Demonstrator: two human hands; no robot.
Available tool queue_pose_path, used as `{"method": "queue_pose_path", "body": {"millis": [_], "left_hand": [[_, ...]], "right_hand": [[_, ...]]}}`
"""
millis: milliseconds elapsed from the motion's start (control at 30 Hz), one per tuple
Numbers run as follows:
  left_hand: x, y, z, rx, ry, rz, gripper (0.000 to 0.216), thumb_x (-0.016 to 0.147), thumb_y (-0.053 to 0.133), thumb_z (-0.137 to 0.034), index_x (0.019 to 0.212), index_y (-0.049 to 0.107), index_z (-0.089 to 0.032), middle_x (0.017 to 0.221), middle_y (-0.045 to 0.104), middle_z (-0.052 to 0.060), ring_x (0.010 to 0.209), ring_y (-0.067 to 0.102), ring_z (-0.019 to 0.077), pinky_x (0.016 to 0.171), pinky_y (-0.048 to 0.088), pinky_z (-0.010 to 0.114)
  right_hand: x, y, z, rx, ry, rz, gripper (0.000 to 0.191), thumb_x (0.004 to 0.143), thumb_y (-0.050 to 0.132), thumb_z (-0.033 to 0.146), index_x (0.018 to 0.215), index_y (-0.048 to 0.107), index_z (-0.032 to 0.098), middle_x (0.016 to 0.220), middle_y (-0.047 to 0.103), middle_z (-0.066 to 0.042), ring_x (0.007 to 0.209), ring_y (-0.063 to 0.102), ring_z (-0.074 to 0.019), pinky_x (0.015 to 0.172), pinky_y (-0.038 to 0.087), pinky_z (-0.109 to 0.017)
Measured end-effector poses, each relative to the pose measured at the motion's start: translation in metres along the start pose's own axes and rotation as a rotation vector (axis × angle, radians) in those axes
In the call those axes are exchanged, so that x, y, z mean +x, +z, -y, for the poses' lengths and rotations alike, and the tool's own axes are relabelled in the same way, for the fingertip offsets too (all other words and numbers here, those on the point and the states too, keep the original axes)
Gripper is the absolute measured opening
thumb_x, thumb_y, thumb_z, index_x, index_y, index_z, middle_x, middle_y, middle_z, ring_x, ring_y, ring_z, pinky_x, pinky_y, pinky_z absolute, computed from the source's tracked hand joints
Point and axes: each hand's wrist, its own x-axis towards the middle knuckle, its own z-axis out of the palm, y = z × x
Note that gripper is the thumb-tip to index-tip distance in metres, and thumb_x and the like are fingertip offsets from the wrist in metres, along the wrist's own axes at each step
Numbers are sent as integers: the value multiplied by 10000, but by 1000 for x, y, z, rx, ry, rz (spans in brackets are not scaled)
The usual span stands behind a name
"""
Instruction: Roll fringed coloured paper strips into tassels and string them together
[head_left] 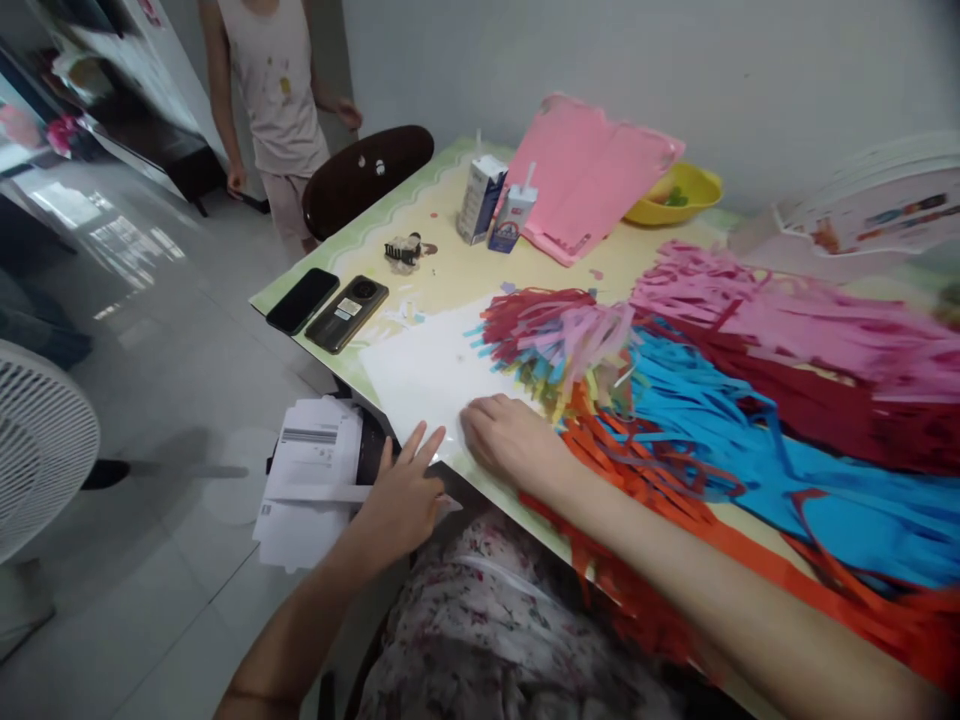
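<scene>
My left hand [401, 495] is at the table's near edge, fingers stretched out and touching the corner of a white sheet [427, 370]. My right hand [514, 440] rests palm down on the same sheet, fingers curled loosely, right beside a bundle of mixed-colour paper strips [559, 340]. Neither hand visibly holds anything. Heaps of orange strips [652, 470], blue strips [750, 440], dark red strips [832, 410] and pink strips [787, 310] cover the table to the right.
Two phones [326, 305] lie at the table's left corner. Two small cartons [495, 205], a pink folder [585, 170] and a yellow bowl [679, 190] stand at the back. A person [274, 100] stands beyond a dark chair [364, 170]. A fan [37, 440] is left.
</scene>
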Motion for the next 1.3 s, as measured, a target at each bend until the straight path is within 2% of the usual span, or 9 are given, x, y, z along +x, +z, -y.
{"method": "queue_pose_path", "body": {"millis": [100, 167, 267, 467, 600, 733, 900, 1200, 1300], "left_hand": [[4, 3, -1, 31, -26, 20, 185, 905, 544, -194, 845, 717, -169, 1622, 286, 120, 1511, 209, 365, 1113, 270, 729], [5, 2, -2, 41, -39, 26, 198, 901, 525, -167, 849, 716, -165, 1621, 287, 122, 1507, 218, 370, 1097, 275, 748], [4, 0, -4, 44, -45, 15, 212, 899, 512, -153, 827, 711, -162, 1616, 299, 119, 1503, 231, 373, 1091, 287, 748], [4, -3, -5, 34, -65, 10, 199, 883, 518, -128, 834, 708, -163, 1614, 306, 106, 1499, 245, 369, 1092, 314, 733], [5, -3, -6, 26, -76, 2, 205, 884, 509, -122, 817, 697, -167, 1609, 317, 94, 1498, 250, 368, 1091, 305, 741], [2, 1, -4, 50, -67, -18, 205, 890, 506, -130, 807, 690, -166, 1614, 307, 95, 1500, 250, 360, 1100, 288, 738], [-5, 4, 0, 79, -36, -41, 211, 915, 493, -164, 831, 687, -175, 1606, 328, 100, 1494, 268, 357, 1114, 277, 729], [-5, 3, -3, 97, -60, -33, 203, 914, 508, -168, 852, 701, -180, 1596, 346, 109, 1495, 269, 346, 1114, 288, 714], [-6, 4, -3, 108, -61, -48, 208, 921, 505, -173, 846, 699, -180, 1599, 342, 98, 1496, 270, 338, 1119, 291, 704]], "right_hand": [[23, 10, -8, 29, 14, -82, 398, 944, 401, 97, 1291, 573, 5, 1373, 574, -237, 1267, 530, -290, 1032, 439, -378], [30, 19, -11, 22, 13, -100, 443, 934, 400, 70, 1344, 529, -34, 1445, 515, -248, 1347, 473, -298, 1078, 414, -383], [30, 28, -15, 23, 10, -108, 453, 940, 405, 83, 1366, 533, -2, 1459, 519, -213, 1358, 472, -303, 1081, 425, -401], [16, 35, -26, 78, 45, -155, 455, 977, 389, 148, 1391, 523, 14, 1470, 497, -235, 1376, 464, -295, 1092, 419, -448], [18, 31, -37, 111, 29, -141, 412, 981, 384, 135, 1335, 570, 36, 1430, 544, -222, 1323, 509, -273, 1077, 423, -422], [35, 19, -51, 117, 59, -138, 345, 977, 380, 102, 1225, 615, 56, 1298, 629, -202, 1166, 575, -257, 1029, 431, -378], [48, 11, -65, 142, 127, -132, 339, 959, 375, 50, 1236, 571, 68, 1164, 655, -161, 1062, 585, -236, 939, 447, -321], [46, 2, -51, 136, 121, -112, 280, 989, 371, 91, 1161, 592, 91, 1070, 631, -142, 983, 585, -231, 868, 445, -305], [44, 3, -52, 136, 101, -104, 274, 983, 387, 92, 1142, 610, 91, 1069, 648, -146, 993, 585, -240, 887, 447, -318]]}}
